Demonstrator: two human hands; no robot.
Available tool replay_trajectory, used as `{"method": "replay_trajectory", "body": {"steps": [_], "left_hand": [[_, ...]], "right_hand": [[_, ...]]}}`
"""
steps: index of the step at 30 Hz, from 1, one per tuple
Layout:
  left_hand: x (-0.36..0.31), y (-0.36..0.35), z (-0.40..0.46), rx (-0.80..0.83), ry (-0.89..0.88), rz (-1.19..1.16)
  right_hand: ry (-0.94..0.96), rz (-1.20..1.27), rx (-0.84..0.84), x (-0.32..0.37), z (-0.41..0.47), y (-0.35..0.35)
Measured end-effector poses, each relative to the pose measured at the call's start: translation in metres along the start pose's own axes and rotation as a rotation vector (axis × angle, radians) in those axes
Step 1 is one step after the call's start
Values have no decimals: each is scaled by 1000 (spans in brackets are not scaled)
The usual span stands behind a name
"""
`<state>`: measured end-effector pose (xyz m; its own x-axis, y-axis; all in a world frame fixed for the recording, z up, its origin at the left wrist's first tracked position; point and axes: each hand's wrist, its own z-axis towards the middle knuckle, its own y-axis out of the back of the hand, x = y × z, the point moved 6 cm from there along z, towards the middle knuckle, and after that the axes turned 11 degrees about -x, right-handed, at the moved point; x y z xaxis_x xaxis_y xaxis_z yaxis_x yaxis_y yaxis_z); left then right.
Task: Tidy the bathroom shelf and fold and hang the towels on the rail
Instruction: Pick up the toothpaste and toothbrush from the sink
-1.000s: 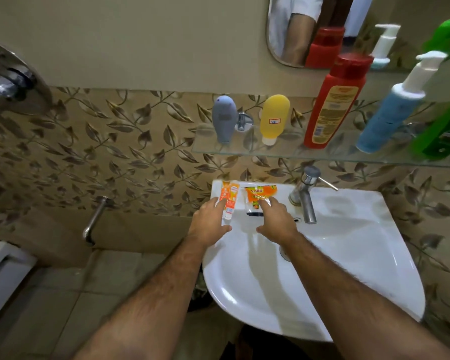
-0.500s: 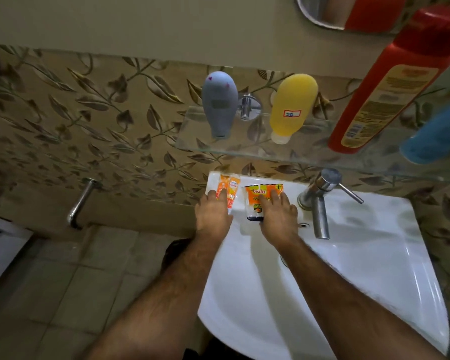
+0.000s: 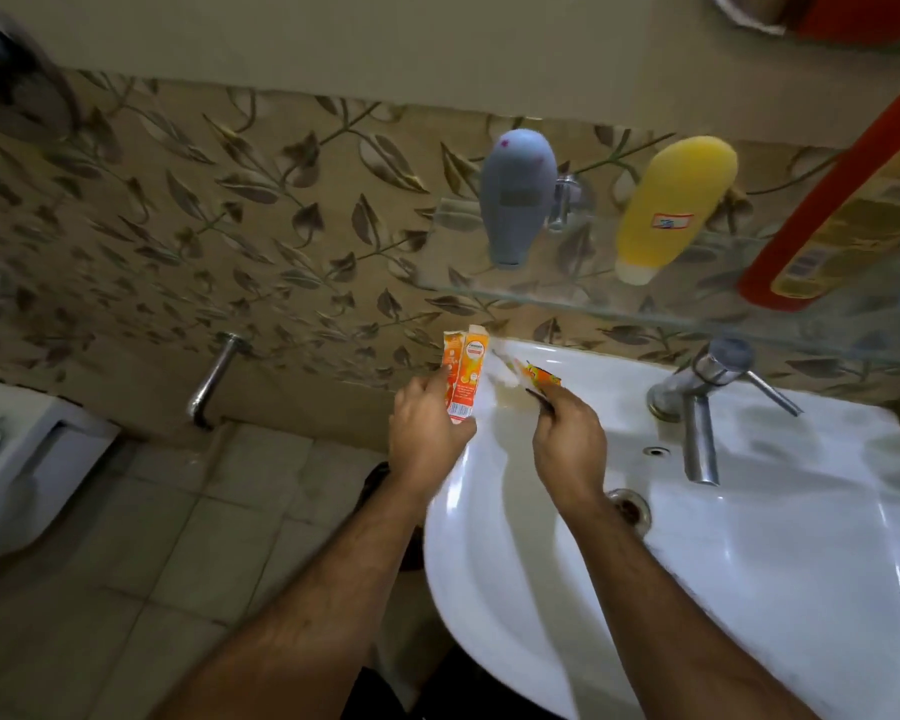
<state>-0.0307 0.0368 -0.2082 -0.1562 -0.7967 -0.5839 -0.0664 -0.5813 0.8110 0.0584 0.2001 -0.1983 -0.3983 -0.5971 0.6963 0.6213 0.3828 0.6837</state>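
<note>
My left hand point(image 3: 427, 433) grips an orange and white tube point(image 3: 466, 376) and holds it upright above the left rim of the white sink point(image 3: 749, 563). My right hand point(image 3: 567, 439) pinches an orange sachet point(image 3: 539, 379), lifted off the sink's back ledge and blurred. Above, the glass shelf point(image 3: 567, 298) carries a grey-blue bottle point(image 3: 515, 200), a yellow bottle point(image 3: 671, 205) and a red bottle point(image 3: 842, 200), the first two standing cap-down. No towel or rail shows in view.
A chrome tap point(image 3: 697, 402) stands at the back of the sink, right of my hands. A bent metal pipe point(image 3: 211, 379) sticks out of the leaf-patterned wall. A white toilet point(image 3: 17, 459) sits at far left on the tiled floor.
Both hands had pressed flat on the tube and sachet on the sink ledge. They have closed on them and lifted them; the tube has moved left off the ledge.
</note>
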Motion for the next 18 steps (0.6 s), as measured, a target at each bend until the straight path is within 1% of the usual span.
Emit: {"method": "replay_trajectory", "body": {"steps": [3, 8, 11, 14, 16, 18], "left_hand": [[31, 23, -6, -47, 55, -119], [102, 61, -4, -64, 218, -329], [151, 77, 3, -35, 321, -479], [192, 82, 9, 27, 410, -577], [218, 72, 11, 90, 460, -634], [241, 57, 9, 156, 500, -658]], "right_hand": [[-101, 180, 8, 30, -17, -10], [-203, 351, 70, 90, -48, -54], [-321, 345, 119, 114, -76, -94], [-364, 314, 162, 127, -101, -134], [-408, 281, 173, 122, -116, -164], [-503, 278, 201, 109, -133, -190]]}}
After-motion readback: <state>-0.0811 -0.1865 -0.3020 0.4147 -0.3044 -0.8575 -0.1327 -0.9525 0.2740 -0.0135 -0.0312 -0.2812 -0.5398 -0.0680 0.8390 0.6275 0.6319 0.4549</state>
